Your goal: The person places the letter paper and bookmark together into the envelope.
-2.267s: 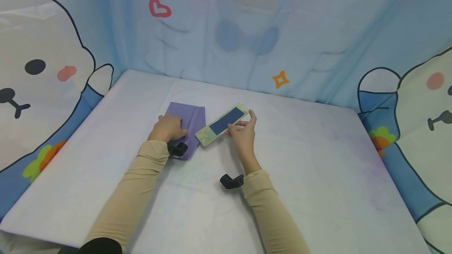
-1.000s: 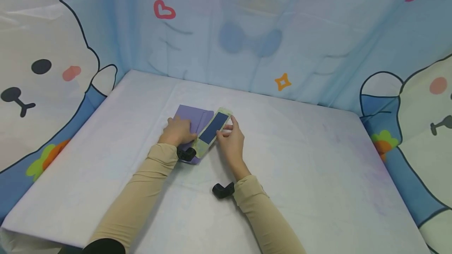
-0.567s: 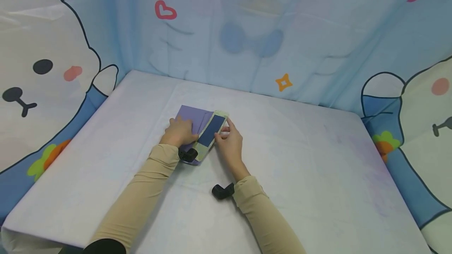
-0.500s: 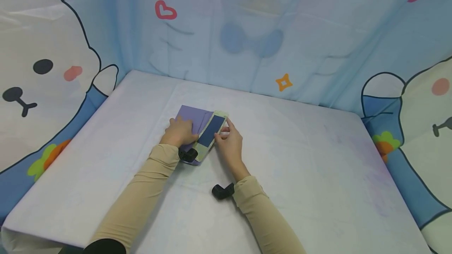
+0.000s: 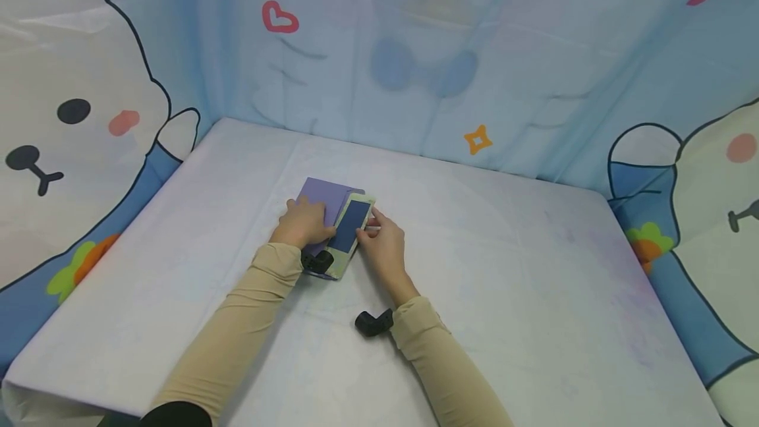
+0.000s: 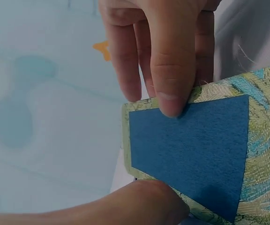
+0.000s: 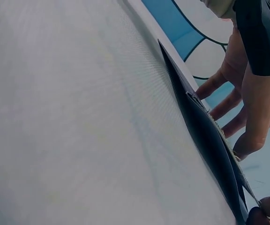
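A purple envelope-like folder (image 5: 328,191) with a flap line lies on the white table. My left hand (image 5: 304,221) rests on it, fingers spread, with the thumb along the edge of a narrow pale green patterned fabric strip (image 5: 338,262). The strip bears a dark blue panel (image 6: 191,145) and lies slanted over the folder's right side. My right hand (image 5: 384,242) pinches the strip's right edge, its thumb on top in the left wrist view. Seen edge-on in the right wrist view, the folder (image 7: 203,136) gapes a little under the strip; whether the strip is inside cannot be told.
A white cloth covers the table (image 5: 504,269). Behind it hangs a light blue curtain (image 5: 332,71) with cartoon figures. Small black cameras (image 5: 375,323) sit on both wrists, the left one overlapping the folder's near edge.
From the folder's right, the strip has moved left onto it and turned steeper. Over the last half second it has slid slightly toward me, still pinched by the right hand. The left hand stays on the folder.
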{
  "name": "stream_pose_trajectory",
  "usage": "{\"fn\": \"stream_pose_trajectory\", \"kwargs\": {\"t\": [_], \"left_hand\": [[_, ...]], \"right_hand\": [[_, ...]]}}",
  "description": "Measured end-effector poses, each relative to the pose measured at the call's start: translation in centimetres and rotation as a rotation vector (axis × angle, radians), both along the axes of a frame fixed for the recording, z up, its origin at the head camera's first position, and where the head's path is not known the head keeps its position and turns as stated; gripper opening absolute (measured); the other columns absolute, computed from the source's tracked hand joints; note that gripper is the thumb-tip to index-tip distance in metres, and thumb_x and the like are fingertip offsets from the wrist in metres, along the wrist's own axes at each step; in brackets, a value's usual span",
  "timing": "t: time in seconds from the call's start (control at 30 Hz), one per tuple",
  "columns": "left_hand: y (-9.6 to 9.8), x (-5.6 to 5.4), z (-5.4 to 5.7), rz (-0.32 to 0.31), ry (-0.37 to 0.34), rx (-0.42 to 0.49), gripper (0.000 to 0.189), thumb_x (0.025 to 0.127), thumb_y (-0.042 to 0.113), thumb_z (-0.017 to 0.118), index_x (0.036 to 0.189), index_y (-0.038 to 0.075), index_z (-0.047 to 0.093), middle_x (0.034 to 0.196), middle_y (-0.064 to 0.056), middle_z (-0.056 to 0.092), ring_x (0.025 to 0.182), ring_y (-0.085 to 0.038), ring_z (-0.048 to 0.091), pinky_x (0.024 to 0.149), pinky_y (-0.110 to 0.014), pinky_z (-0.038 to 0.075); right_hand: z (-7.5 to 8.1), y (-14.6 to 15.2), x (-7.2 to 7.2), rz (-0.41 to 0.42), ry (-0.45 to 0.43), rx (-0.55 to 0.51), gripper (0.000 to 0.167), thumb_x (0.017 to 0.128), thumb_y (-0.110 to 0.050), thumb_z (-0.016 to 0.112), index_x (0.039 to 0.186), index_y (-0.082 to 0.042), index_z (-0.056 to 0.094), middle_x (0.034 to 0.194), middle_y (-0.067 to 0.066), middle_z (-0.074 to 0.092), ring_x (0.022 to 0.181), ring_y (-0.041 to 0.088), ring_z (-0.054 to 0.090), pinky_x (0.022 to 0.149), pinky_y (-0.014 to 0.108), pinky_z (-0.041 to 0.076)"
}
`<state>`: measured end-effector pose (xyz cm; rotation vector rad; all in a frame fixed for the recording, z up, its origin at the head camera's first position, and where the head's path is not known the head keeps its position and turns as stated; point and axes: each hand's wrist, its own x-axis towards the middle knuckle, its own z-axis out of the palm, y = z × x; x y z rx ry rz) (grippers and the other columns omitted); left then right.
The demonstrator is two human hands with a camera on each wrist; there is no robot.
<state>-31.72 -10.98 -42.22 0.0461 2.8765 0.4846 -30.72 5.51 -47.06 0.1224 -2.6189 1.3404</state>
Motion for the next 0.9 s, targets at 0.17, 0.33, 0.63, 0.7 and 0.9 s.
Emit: {"fn": "stream_pose_trajectory", "kwargs": {"t": [0.17,0.33,0.63,0.7,0.9], "left_hand": [[0.0,-0.04,0.12,-0.007,-0.001,0.002,0.059,0.087,0.039,0.061,0.135,0.005,0.051,0.135,-0.028,0.041,0.125,-0.046,0.037,0.091,-0.059,0.044],[-0.01,-0.01,0.1,-0.016,0.004,0.003,0.059,0.087,0.039,0.06,0.135,0.006,0.05,0.136,-0.028,0.041,0.125,-0.046,0.037,0.09,-0.058,0.044],[-0.12,0.04,0.04,-0.021,0.006,0.01,0.058,0.088,0.038,0.06,0.134,0.005,0.05,0.138,-0.029,0.039,0.126,-0.047,0.036,0.09,-0.06,0.044],[-0.16,0.01,0.03,-0.02,0.005,0.012,0.058,0.088,0.038,0.06,0.134,0.004,0.051,0.138,-0.029,0.04,0.125,-0.047,0.036,0.09,-0.06,0.044],[-0.27,-0.05,-0.02,-0.018,0.006,0.019,0.058,0.087,0.038,0.06,0.134,0.005,0.05,0.137,-0.028,0.04,0.124,-0.046,0.037,0.09,-0.059,0.044]], "right_hand": [[-0.14,0.01,-0.1,-0.008,-0.011,0.047,0.057,0.082,-0.01,0.072,0.133,0.003,0.05,0.108,0.014,0.068,0.086,0.022,0.07,0.073,0.031,0.056],[-0.2,0.01,-0.16,-0.006,-0.02,0.07,0.056,0.082,-0.011,0.072,0.133,0.002,0.052,0.107,0.013,0.067,0.085,0.021,0.069,0.072,0.03,0.055],[-0.11,-0.1,-0.04,0.014,-0.033,0.055,0.053,0.082,-0.01,0.072,0.13,0.002,0.055,0.11,0.012,0.069,0.086,0.021,0.071,0.074,0.032,0.055],[-0.04,-0.14,0.0,0.018,-0.032,0.053,0.052,0.082,-0.01,0.071,0.13,0.001,0.055,0.111,0.012,0.07,0.086,0.021,0.071,0.074,0.032,0.055],[0.21,-0.26,0.09,0.039,-0.033,0.054,0.052,0.083,-0.01,0.07,0.132,-0.001,0.054,0.113,0.012,0.069,0.087,0.021,0.071,0.077,0.034,0.055]]}}
